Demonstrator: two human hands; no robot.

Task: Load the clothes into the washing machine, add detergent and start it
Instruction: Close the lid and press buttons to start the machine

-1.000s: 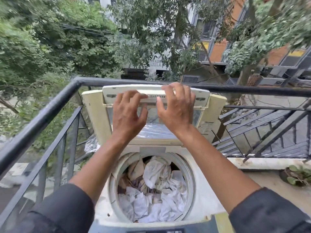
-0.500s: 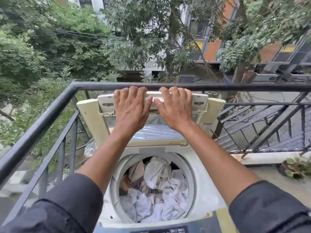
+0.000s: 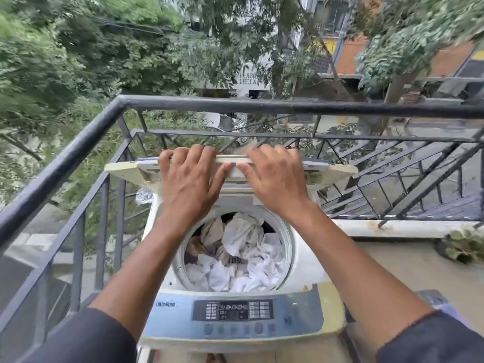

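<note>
both hands grip the front edge of the cream plastic folding lid (image 3: 125, 171) of the white top-loading washing machine (image 3: 303, 260). the left hand (image 3: 190, 183) has its fingers curled over the edge with the thumb beneath, and the right hand (image 3: 275, 176) matches it just beside, at about 3 o'clock from the left. the lid lies nearly level above the round drum opening (image 3: 289, 239), where the pile of mostly white crumpled clothes (image 3: 243, 255) sits well below the rim. the step in hand looks like closing the lid. to do it well, draw the edge toward 6 o'clock evenly with both hands, let the fold flatten, and slip the thumbs out before it seats. the blue-grey control panel (image 3: 233, 311) at 6 o'clock waits next; whether detergent is in, i cannot tell.
</note>
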